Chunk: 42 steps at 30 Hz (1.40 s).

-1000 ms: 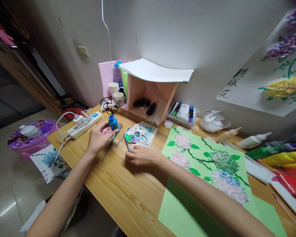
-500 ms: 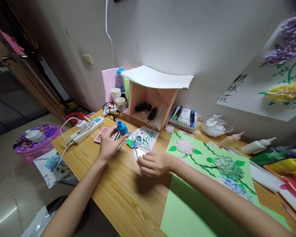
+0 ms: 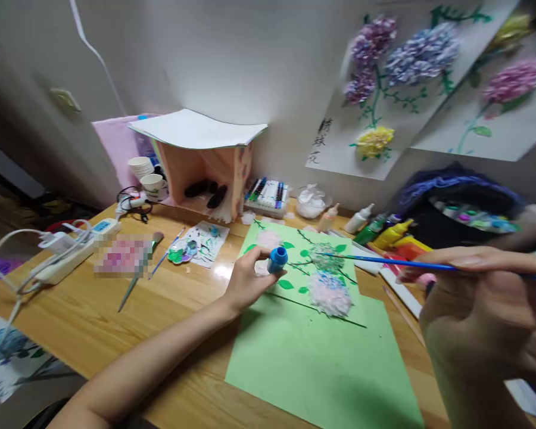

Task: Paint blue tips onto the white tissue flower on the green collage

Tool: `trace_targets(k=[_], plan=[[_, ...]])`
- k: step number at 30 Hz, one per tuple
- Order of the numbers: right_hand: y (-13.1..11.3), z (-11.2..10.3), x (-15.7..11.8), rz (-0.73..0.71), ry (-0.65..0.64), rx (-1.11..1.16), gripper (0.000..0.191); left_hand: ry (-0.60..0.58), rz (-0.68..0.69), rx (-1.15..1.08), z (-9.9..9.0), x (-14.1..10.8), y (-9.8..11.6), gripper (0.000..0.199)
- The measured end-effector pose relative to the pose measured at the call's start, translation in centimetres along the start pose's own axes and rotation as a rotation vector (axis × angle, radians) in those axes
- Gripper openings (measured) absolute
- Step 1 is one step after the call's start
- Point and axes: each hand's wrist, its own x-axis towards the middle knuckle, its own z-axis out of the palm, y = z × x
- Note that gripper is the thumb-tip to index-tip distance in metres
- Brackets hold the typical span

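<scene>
Between the thumb and fingers of my left hand [image 3: 245, 283] is a small blue paint bottle [image 3: 277, 260], uncapped, its mouth tilted toward me. My right hand [image 3: 482, 316], close to the camera at the right, grips a thin blue paintbrush [image 3: 397, 261]. The brush points left, its tip near the bottle and over the flower painting in this view; whether it touches the paper I cannot tell. On the green paper [image 3: 321, 351] the painting shows a pink and blue flower [image 3: 330, 295], a green-white flower [image 3: 326, 257], leaves and dark stems.
A paint palette [image 3: 182, 252] rests by a paint-smeared sheet [image 3: 209, 241]. Two more brushes, one a grey-green brush [image 3: 138, 280], lie left. A power strip [image 3: 74, 253], marker box [image 3: 268, 196], paint bottles [image 3: 386, 235] and an open cardboard box [image 3: 205, 161] line the back.
The view has turned right. My left hand has carried the blue bottle from near the palette to over the painting. My right hand has lifted the brush and moved right, closer to the camera.
</scene>
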Motion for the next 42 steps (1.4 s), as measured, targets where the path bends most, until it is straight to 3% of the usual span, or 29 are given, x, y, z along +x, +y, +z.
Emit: trace_targets(k=[3,7,14,23,37,42], plan=[[-0.3,-1.0,0.9,-0.088,0.022,-0.034,0.009,0.008,0.04,0.047,3.6,0.6,1.1,0.027],[-0.4,-2.7,2.0,-0.029,-0.032,-0.162,0.011,0.038,0.129,0.092,7.0,1.6,2.8,0.029],[-0.6,-4.6,3.0,0.056,-0.045,-0.193,0.013,0.116,0.234,0.088,9.9,3.5,4.4,0.032],[0.0,-4.5,3.4,0.128,-0.093,-0.205,0.013,0.111,0.267,0.077,11.1,3.0,4.3,0.031],[0.3,-4.8,3.9,0.246,-0.099,-0.098,0.013,0.143,0.318,0.093,10.7,3.3,4.6,0.032],[0.7,-4.9,4.2,0.248,-0.038,-0.064,0.012,0.152,0.325,0.098,10.6,3.4,4.6,0.032]])
